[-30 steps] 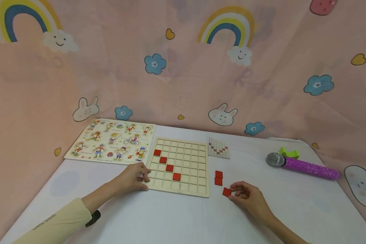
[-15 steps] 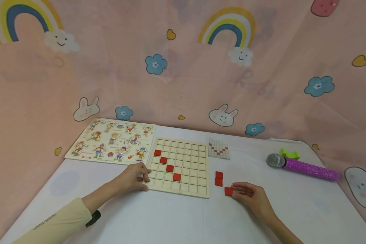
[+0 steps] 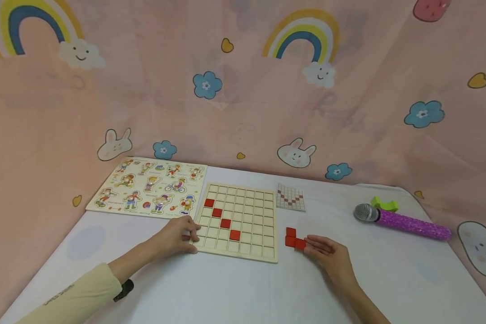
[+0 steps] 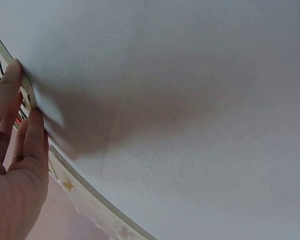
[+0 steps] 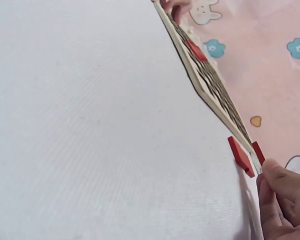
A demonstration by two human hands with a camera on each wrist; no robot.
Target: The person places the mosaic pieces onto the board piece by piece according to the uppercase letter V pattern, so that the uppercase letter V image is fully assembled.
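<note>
A pale wooden grid board (image 3: 243,258) lies mid-table, with several red tiles in a diagonal row of its squares. My left hand (image 3: 176,236) holds the board's near left corner; in the left wrist view its thumb and fingers (image 4: 11,82) pinch that corner. Right of the board, my right hand (image 3: 333,261) pinches a square red tile (image 3: 300,244) between thumb and fingers. Two more red tiles (image 3: 290,232) lie just left of it; in the head view the pinched tile meets or overlaps the nearer one. The right wrist view shows the pinched tile (image 5: 258,152) by the thumb.
Behind the tiles lies a small pattern card (image 3: 290,198) printed with a V of red squares. A picture puzzle board (image 3: 146,185) adjoins the grid board's left side. At the right are a purple microphone (image 3: 409,222) and a green piece (image 3: 384,204).
The right hand first shifts slightly right with its red tile. It then moves away from me and a little left, bringing the tile up to the other two. The left hand stays put.
</note>
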